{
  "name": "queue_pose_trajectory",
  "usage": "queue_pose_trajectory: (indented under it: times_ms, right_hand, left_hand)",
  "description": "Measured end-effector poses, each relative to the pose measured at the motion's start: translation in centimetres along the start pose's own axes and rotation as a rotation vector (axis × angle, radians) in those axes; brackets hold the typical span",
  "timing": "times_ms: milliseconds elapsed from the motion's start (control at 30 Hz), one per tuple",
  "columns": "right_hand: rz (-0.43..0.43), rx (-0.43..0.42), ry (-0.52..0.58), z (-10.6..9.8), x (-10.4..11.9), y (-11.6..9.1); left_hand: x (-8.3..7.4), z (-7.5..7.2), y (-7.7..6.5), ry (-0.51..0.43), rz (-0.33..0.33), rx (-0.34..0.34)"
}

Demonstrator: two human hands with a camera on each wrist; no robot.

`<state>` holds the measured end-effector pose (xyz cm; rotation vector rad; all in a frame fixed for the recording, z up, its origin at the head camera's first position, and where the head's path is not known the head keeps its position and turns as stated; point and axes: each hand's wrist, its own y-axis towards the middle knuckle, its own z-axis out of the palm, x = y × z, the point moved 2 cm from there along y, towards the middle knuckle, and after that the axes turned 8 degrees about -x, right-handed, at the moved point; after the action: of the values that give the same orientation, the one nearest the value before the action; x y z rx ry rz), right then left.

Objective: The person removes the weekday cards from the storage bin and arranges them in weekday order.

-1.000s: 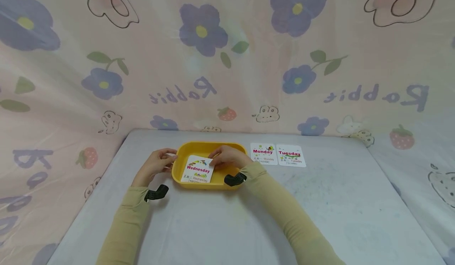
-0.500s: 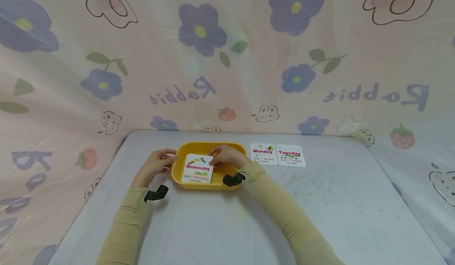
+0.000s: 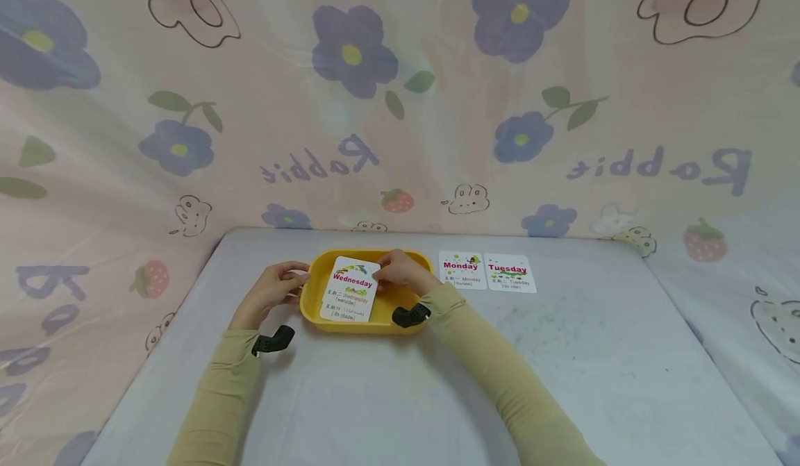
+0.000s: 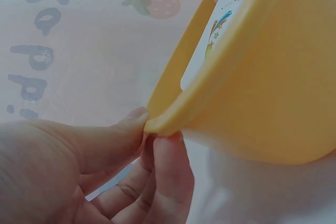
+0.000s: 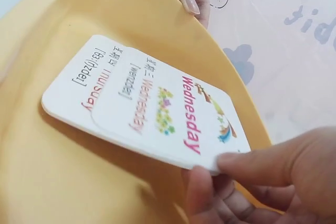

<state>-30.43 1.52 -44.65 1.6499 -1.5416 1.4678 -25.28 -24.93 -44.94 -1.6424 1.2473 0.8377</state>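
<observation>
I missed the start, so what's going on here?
A person's right hand pinches the white square Wednesday card, with a white Thursday card partly beneath it, over the yellow rounded tray. The left hand grips the tray's rim. A white square Monday card and matching Tuesday card lie on the white table.

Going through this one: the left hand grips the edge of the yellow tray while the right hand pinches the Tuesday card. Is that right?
Not quite: the right hand pinches the Wednesday card, as the right wrist view shows. The left hand does grip the edge of the yellow tray.
</observation>
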Motion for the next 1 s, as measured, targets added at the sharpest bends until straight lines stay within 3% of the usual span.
queue_pose_trajectory:
  times_ms: [367, 533, 800, 1000]
  right_hand:
    - [0.029, -0.102, 0.011, -0.4, -0.1, 0.1]
    - [0.029, -0.079, 0.039, -0.7, 0.2, -0.3]
    - [-0.044, -0.050, 0.004, -2.6, 1.6, -1.8]
    - [-0.054, -0.043, 0.079, -4.6, 1.4, -2.3]
  left_hand:
    - [-0.1, 0.0, -0.1, 0.016, -0.016, -0.010]
    - [-0.1, 0.0, 0.0, 0.014, -0.013, -0.005]
    - [0.0, -0.1, 0.0, 0.009, -0.003, -0.002]
    - [0.0, -0.1, 0.0, 0.009, -0.004, -0.003]
